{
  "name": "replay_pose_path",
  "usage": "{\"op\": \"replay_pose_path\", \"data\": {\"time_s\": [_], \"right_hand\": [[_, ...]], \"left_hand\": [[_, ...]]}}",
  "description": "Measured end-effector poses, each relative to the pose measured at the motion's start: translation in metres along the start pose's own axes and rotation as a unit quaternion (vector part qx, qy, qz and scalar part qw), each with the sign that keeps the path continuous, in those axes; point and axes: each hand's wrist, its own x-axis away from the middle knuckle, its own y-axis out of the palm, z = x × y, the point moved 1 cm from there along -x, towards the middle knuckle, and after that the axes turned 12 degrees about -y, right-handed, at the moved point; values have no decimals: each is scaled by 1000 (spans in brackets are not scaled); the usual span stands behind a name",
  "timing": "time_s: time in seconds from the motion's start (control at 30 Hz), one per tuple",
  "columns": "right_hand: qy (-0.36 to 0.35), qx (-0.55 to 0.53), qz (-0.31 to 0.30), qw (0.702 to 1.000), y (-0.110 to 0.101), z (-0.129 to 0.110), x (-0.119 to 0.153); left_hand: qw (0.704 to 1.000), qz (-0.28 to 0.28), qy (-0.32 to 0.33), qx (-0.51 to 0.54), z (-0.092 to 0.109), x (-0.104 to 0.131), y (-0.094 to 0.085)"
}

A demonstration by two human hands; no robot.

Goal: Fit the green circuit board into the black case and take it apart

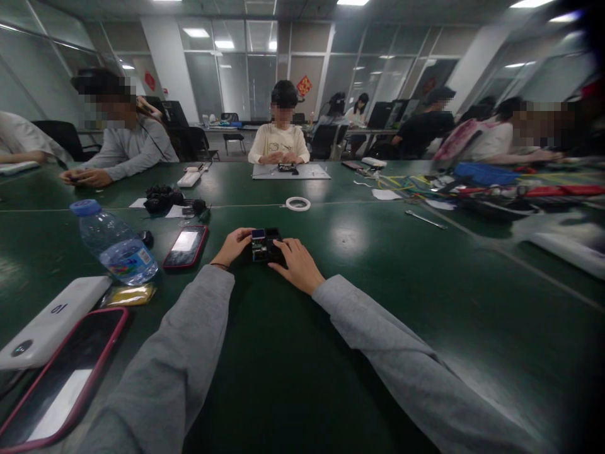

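A small black electronic device [266, 246], with a little screen and an exposed green circuit board, is between my hands at the middle of the table. My left hand [235, 244] grips it by its left edge, fingertips at the far corner. From the right, my right hand [300, 263] has its index finger on the device's right side and its thumb by the near corner. The fingers partly cover the right side of the device.
On my left stand a tilted water bottle [116, 246], a phone [186, 246], a larger-looking phone [61, 378], a white power bank [54, 321] and a yellow packet [127, 295]. Ahead lies a tape roll [297, 203]; rightward, a wrench [425, 219] and tangled cables [411, 184]. Several people sit around.
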Motion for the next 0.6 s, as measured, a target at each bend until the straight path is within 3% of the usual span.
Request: {"op": "replay_pose_path", "data": {"time_s": [0.6], "right_hand": [[7,6,7,1000,-1,-1,-2]], "left_hand": [[1000,-3,-4,0,1,1,1]]}}
